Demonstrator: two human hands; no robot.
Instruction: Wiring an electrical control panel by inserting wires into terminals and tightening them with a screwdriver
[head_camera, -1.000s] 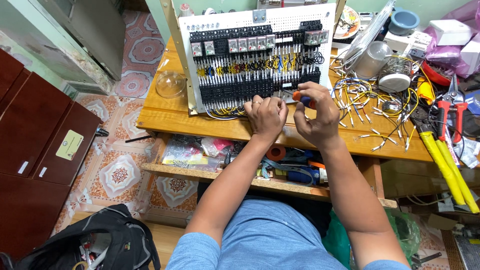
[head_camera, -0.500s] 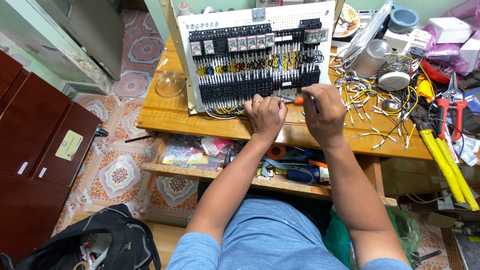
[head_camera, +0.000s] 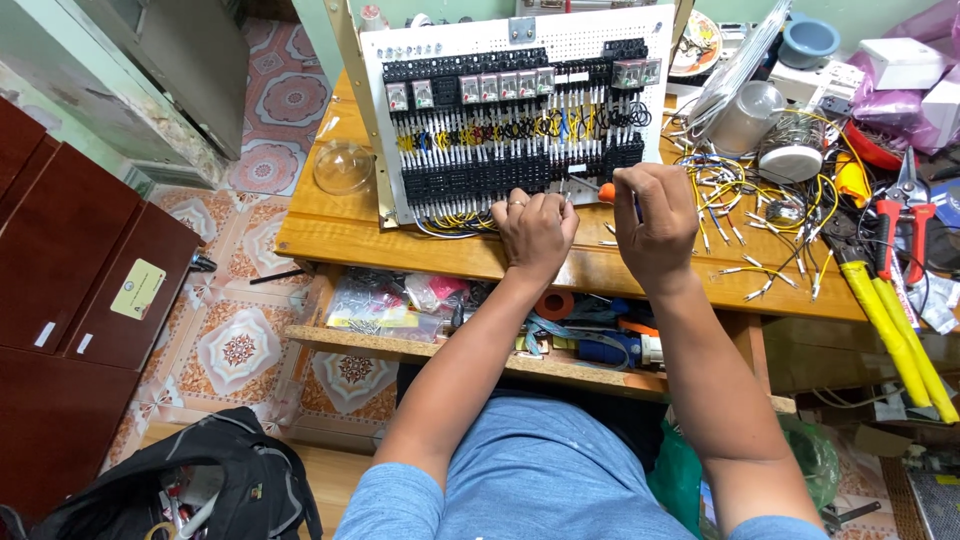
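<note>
Left hand (head_camera: 537, 228): fingers curled against the lower edge of the panel (head_camera: 515, 110), at the yellow wires (head_camera: 455, 218) below the black terminal row; whether it pinches anything cannot be told.
Right hand (head_camera: 655, 222): closed around a screwdriver (head_camera: 604, 191), orange handle end showing, shaft pointing left at the terminal row.
Panel: white perforated board, propped upright at the back of the wooden bench (head_camera: 330, 225).
Right of hands: loose wire offcuts (head_camera: 740, 215), yellow-handled cutter (head_camera: 885, 310), red pliers (head_camera: 900, 235).
Left: clear dome (head_camera: 343, 167).
</note>
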